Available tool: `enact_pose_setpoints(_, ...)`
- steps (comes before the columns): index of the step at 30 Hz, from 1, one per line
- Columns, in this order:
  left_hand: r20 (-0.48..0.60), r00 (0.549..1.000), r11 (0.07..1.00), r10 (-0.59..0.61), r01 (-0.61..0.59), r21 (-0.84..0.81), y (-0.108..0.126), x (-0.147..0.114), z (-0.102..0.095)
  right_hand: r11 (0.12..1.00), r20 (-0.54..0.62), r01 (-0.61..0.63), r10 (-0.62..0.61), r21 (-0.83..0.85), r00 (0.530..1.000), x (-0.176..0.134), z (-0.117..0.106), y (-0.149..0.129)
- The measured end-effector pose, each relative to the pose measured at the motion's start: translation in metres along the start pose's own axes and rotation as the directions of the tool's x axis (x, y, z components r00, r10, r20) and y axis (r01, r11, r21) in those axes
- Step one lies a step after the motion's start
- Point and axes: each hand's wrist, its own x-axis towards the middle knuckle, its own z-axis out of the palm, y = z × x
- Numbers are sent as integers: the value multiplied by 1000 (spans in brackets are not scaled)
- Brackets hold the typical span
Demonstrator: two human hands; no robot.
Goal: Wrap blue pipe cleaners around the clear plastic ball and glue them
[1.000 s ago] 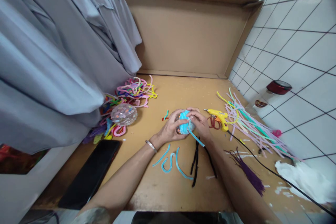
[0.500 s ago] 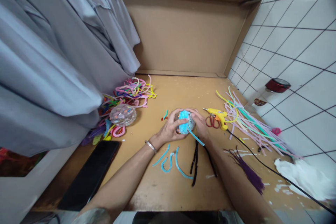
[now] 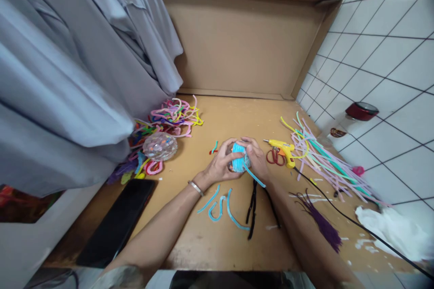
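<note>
Between both hands, over the middle of the table, is a small rounded clear object wrapped in bright blue pipe cleaner point(image 3: 238, 157). One blue end sticks out toward the lower right. My left hand point(image 3: 222, 161) grips it from the left, with its thumb across the blue coils. My right hand point(image 3: 257, 159) closes round its right side, thumb near the top of the wrap. Fingers hide much of the object. Below the hands lie several loose blue pipe cleaner pieces point(image 3: 231, 212) and black pipe cleaners point(image 3: 252, 212).
Right of the hands sit a yellow glue gun point(image 3: 284, 148) with a black cord, red-handled scissors point(image 3: 275, 157), pipe cleaners point(image 3: 322, 158), a purple bundle point(image 3: 323, 226) and a jar point(image 3: 349, 122). At left are a clear plastic ball point(image 3: 160, 146), tangled pipe cleaners point(image 3: 176, 117) and a black phone point(image 3: 117, 223).
My right thumb has shifted higher on the object's right side. Both hands keep hold of the wrapped object in nearly the same place. The view has moved slightly.
</note>
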Motion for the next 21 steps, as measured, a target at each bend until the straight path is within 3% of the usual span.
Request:
enact_pose_setpoints(7, -1, 996, 995, -95, 95, 22, -4, 0, -2, 997, 59, 24, -29, 73, 998, -3, 5, -4)
enact_pose_setpoints(21, -38, 980, 980, -196, 195, -31, 1, 2, -2, 997, -18, -23, 24, 74, 1000, -3, 8, 1)
